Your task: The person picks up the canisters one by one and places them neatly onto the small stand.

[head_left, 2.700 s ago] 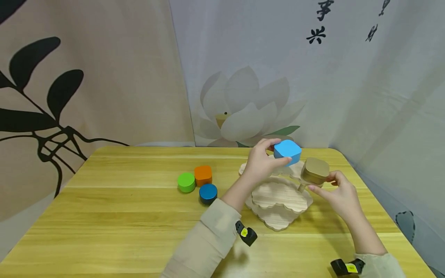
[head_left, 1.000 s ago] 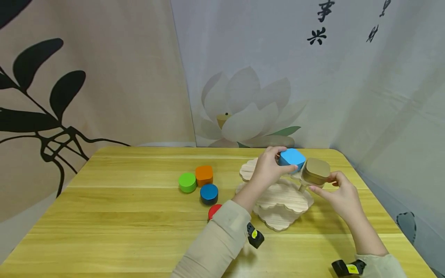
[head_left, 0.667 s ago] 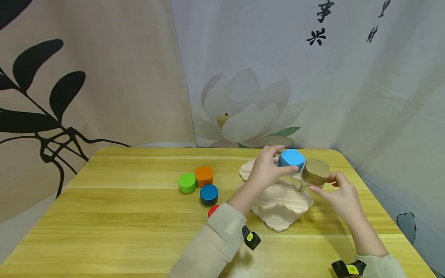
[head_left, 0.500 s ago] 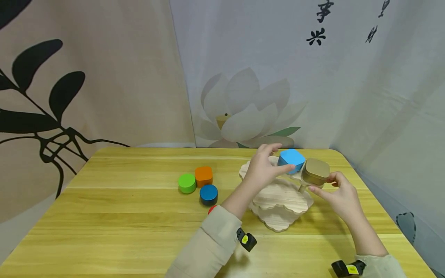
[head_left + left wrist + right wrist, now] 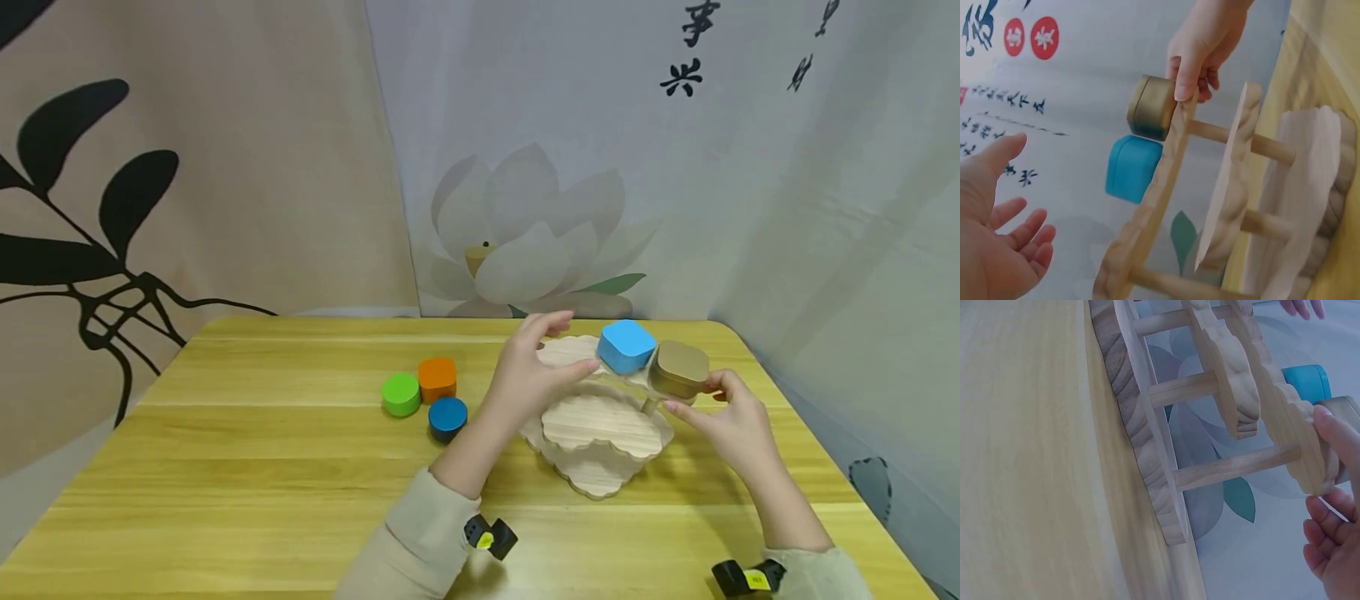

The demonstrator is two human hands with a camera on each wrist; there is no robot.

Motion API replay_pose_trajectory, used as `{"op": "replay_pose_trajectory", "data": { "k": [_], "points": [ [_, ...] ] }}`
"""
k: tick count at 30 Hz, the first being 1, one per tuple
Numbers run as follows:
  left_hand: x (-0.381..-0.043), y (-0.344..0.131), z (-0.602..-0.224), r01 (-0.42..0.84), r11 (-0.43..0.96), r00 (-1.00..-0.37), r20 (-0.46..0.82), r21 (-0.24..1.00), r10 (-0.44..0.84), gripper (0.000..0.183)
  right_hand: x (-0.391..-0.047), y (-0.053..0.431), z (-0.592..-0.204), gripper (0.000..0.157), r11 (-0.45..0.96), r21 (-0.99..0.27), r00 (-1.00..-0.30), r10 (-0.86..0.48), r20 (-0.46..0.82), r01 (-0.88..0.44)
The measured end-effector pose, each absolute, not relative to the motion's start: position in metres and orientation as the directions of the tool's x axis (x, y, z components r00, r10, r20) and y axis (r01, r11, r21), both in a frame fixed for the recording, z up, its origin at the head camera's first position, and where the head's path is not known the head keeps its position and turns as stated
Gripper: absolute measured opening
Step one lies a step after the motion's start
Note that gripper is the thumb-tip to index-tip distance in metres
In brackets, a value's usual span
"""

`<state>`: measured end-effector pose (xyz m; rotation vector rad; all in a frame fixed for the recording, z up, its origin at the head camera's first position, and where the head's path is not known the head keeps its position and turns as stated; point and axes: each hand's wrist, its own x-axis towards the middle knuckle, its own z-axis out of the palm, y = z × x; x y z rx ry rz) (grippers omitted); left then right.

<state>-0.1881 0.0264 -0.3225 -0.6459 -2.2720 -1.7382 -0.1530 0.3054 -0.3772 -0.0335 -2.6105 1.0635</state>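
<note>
A pale wooden stand with scalloped, cloud-shaped tiers (image 5: 600, 423) joined by round pegs stands on the table. On its top tier sit a light blue rounded block (image 5: 626, 346) and, right beside it, a gold rounded block (image 5: 680, 367). My left hand (image 5: 528, 371) hovers left of the blue block, thumb and fingers spread, holding nothing; the left wrist view shows a gap between hand and block. My right hand (image 5: 731, 421) pinches the right end of the top tier, next to the gold block, thumb above and fingers beneath, as the right wrist view shows.
Left of the stand, a green round block (image 5: 401, 394), an orange rounded block (image 5: 437, 380) and a dark blue round block (image 5: 447, 419) stand close together on the wooden table (image 5: 247, 492). A printed cloth backdrop (image 5: 300, 167) hangs behind the table.
My left hand lowered the light blue block onto the top tier, let go of it and moved away left. My right hand stayed at the tier's end. A red piece is now hidden behind my left arm.
</note>
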Motion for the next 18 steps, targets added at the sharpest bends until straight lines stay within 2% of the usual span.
{"op": "replay_pose_trajectory", "data": {
  "k": [9,18],
  "points": [
    [-0.175,-0.016,-0.331,0.440,0.234,-0.895,0.402,0.867,0.192,0.059,-0.154,0.303,-0.376,0.056,0.712,-0.696,-0.951,0.143,0.275,-0.095],
    [-0.179,-0.056,-0.342,0.470,0.291,-0.881,0.460,0.833,0.106,0.053,-0.154,0.305,-0.376,0.056,0.708,-0.700,-0.953,0.143,0.267,-0.090]
  ]
}}
